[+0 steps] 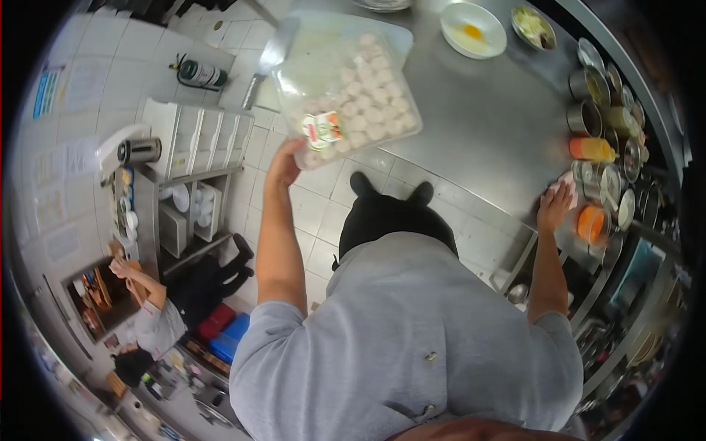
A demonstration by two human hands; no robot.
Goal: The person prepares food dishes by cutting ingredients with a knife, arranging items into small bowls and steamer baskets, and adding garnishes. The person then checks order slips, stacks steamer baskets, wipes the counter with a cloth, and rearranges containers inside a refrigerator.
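Observation:
My left hand [285, 163] grips the lower left corner of a clear plastic pack of pale meatballs [371, 92] with a coloured label. The pack is tilted and held up over the near edge of the steel counter [471, 117]. Behind it, partly covered, lie a cutting board [393, 37] and a cleaver [273, 55]. At the counter's right end, my right hand [555, 206] is on a pale pink cloth [566, 185], its fingers bent over it. Next to that hand are an orange-filled container [591, 223] and sauce bottles [592, 149].
A bowl with a cracked egg [474, 31] and a bowl of chopped vegetables [533, 28] stand at the back. Metal pots [583, 117] line the right side. At left, another person [158, 316] works near white drawers [198, 140]. A fire extinguisher [202, 74] hangs on the wall.

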